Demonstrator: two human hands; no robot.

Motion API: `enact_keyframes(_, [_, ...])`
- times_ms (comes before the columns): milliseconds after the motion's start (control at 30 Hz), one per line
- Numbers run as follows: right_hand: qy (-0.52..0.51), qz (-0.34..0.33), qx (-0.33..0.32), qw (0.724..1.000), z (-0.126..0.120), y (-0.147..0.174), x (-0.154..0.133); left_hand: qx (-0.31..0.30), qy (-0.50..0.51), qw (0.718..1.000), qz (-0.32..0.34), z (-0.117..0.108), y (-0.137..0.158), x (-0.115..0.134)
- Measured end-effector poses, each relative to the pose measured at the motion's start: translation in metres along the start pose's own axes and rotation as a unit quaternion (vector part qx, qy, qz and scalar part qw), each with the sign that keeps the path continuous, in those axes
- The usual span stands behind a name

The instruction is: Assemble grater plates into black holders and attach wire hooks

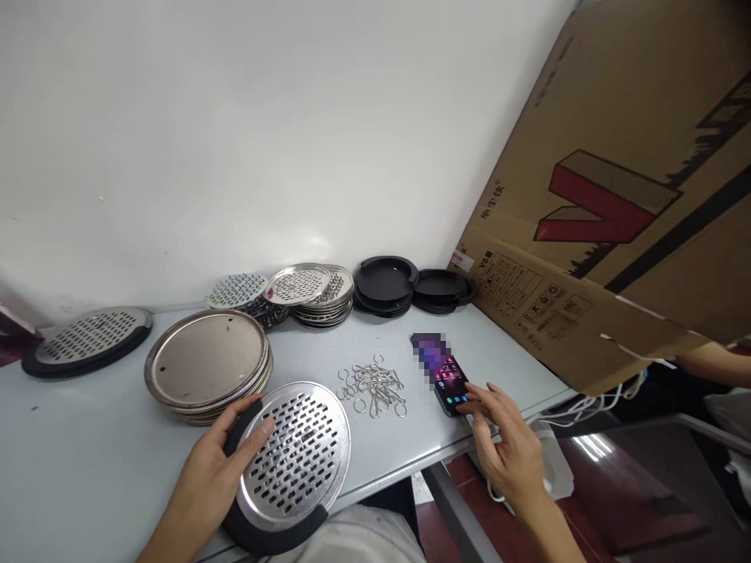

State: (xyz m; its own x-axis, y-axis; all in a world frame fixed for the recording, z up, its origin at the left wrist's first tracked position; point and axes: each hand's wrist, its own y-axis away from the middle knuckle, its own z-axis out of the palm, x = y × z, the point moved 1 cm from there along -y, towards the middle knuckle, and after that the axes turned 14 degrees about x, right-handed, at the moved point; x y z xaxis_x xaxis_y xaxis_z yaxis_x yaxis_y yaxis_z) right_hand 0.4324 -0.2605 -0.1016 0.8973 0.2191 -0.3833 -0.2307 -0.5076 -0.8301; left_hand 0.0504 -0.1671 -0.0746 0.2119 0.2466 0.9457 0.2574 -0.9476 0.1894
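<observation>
At the phone, right hand loosely curled.

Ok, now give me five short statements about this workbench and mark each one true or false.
1. The left hand holds a perforated metal disc with black edging. True.
2. The right hand is at the near end of the phone. True.
3. The loose wire rings lie to the right of the phone. False: they lie to its left.
4. The black trays are all in one pile. False: they form two piles.
5. The big V on the cardboard box has a green front. False: it is red.
</observation>
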Motion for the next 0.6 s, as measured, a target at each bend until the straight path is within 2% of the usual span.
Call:
enact_keyframes(200, [0.030,0.020,0.035,0.999,0.001,-0.013,0.005,-0.013,-0.012,1.000,0.011,-0.001,0.000,0.001])
enact_keyframes(400, [0.077,0.101,-0.046,0.991,0.014,-0.028,0.030,-0.015,-0.005,1.000,0.003,-0.001,0.000,0.003])
enact_keyframes(600, [0.061,0.102,-0.083,0.989,0.018,-0.029,0.034,-0.016,-0.013,1.000,0.011,-0.002,-0.002,-0.002])
